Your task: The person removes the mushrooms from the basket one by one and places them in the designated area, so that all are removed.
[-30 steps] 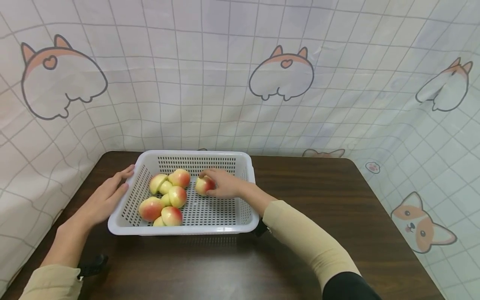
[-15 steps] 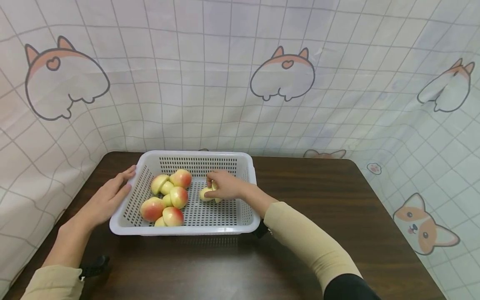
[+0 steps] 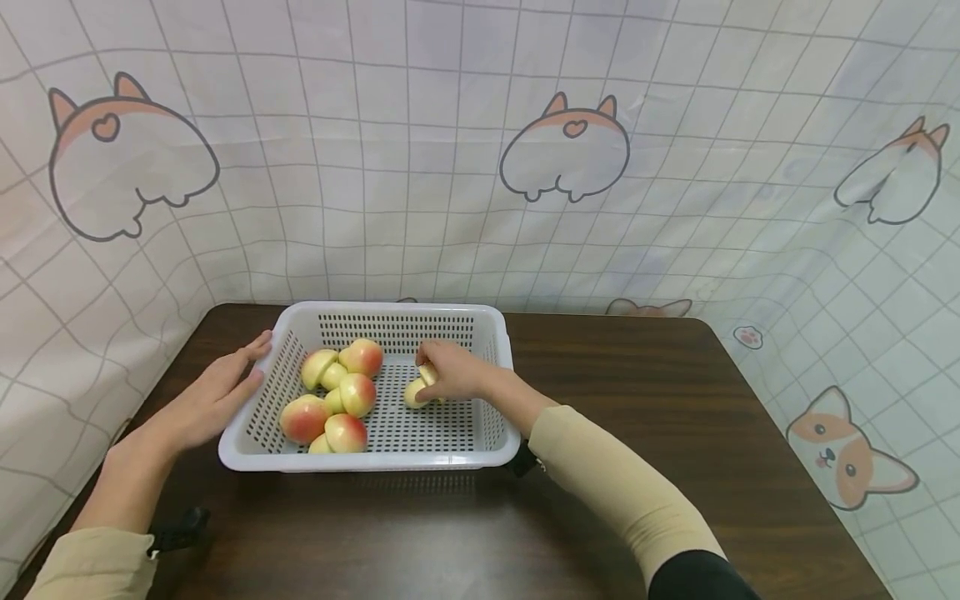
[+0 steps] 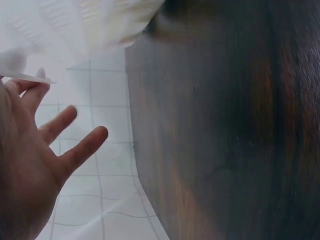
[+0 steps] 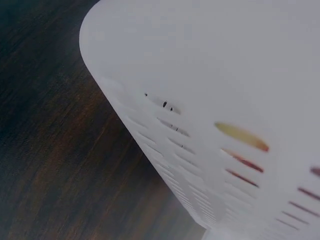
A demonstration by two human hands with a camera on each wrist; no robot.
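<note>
One mushroom (image 3: 414,395) turned inside the basket (image 3: 360,462), right fingers (image 3: 430,353) gripping it, left fingers (image 3: 246,352) spread.

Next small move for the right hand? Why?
I'd probably have the right hand set its mushroom down and let go: it is held low over the bare right half of the basket, clear of the other five mushrooms, and the left hand is at the left rim. Whether it already touches the basket's floor, I can't tell.
</note>
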